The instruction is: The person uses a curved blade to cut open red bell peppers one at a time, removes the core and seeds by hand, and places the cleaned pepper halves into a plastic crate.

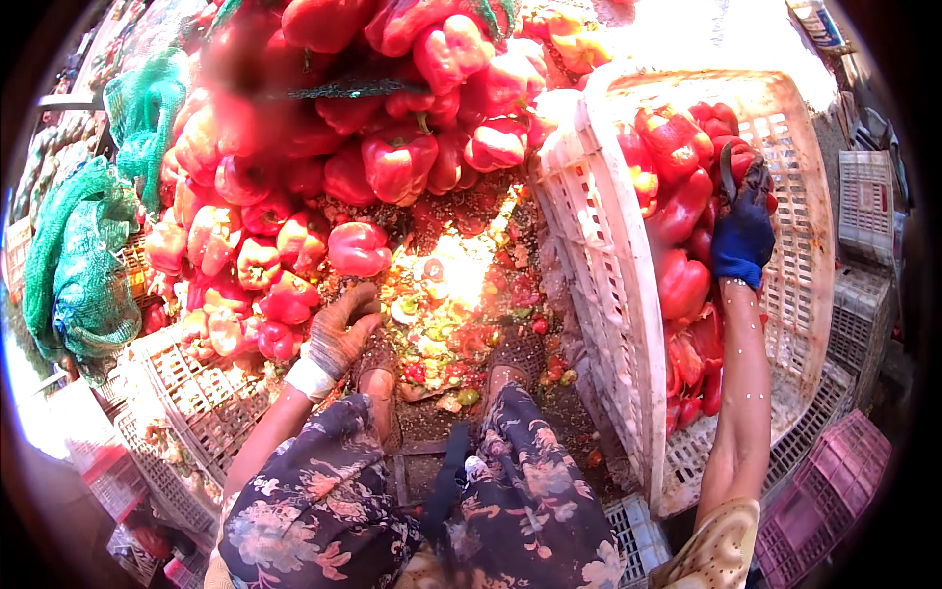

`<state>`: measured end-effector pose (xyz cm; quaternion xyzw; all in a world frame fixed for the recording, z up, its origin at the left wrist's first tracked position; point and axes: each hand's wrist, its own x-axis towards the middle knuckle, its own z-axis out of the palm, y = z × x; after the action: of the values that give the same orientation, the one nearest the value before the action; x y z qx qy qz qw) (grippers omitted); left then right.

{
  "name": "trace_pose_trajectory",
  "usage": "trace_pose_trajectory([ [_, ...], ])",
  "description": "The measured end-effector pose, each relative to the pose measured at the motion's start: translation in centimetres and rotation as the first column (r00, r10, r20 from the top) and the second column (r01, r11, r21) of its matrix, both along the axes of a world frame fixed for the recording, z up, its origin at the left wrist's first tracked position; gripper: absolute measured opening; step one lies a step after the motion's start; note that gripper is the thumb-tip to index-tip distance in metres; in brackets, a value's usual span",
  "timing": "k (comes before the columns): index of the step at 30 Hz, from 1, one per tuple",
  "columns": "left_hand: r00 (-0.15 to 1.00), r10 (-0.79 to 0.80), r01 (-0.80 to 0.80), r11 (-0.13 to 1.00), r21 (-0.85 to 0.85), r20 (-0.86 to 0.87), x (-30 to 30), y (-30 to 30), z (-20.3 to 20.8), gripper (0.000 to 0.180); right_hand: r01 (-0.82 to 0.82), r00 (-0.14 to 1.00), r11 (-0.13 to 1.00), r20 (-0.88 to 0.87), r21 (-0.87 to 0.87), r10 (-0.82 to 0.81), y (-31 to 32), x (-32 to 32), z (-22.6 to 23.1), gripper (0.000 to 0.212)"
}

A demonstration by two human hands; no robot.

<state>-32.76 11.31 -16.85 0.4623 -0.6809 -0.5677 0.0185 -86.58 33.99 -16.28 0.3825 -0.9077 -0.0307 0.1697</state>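
My left hand [339, 334], in a stained glove with a white cuff, is held low in front of the pepper heap. Its fingers are apart and nothing is in them. Just beyond the fingertips lies a red bell pepper [359, 248]. On the right, my right hand [744, 236] in a dark blue glove reaches into a white plastic crate [613, 294]. It grips a knife whose short curved blade [727, 172] sticks up beside the fingers; the handle is hidden. A red pepper [738, 154] touches its fingertips, and whether it is held cannot be made out.
A large heap of red peppers [324, 147] rises ahead. Green mesh sacks [88, 265] lie at the left. Seeds and cut pepper scraps [432, 344] cover the ground around my shoes. More crates [863, 196] stand on the right, with a pink one [824, 501] nearer.
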Motion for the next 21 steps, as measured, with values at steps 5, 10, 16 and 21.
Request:
trace_pose_trajectory([
  [5, 0.987, 0.020, -0.107, 0.819, -0.564, -0.158, -5.3, -5.7, -0.2, 0.069, 0.046, 0.996, 0.998, 0.073, -0.033, -0.044, -1.6, 0.8, 2.3, 0.063],
  [10, 0.979, -0.002, 0.152, 0.674, -0.723, 0.204, -14.5, -10.8, -1.5, 0.102, -0.171, 0.981, 0.971, 0.061, -0.166, 0.183, 1.1, -0.5, 7.0, 0.048],
  [16, 0.962, -0.039, 0.077, 0.988, -0.133, 0.269, -16.0, -13.9, -2.9, 0.055, 0.367, 0.361, 0.684, 0.774, -0.631, 0.520, -5.7, 20.9, 19.0, 0.039],
  [21, 0.938, 0.002, 0.192, 0.829, -0.525, 0.347, -16.4, -11.6, -0.3, 0.079, 0.444, -0.063, 0.858, 0.946, -0.260, 0.319, -8.2, 29.6, 15.9, 0.040],
])
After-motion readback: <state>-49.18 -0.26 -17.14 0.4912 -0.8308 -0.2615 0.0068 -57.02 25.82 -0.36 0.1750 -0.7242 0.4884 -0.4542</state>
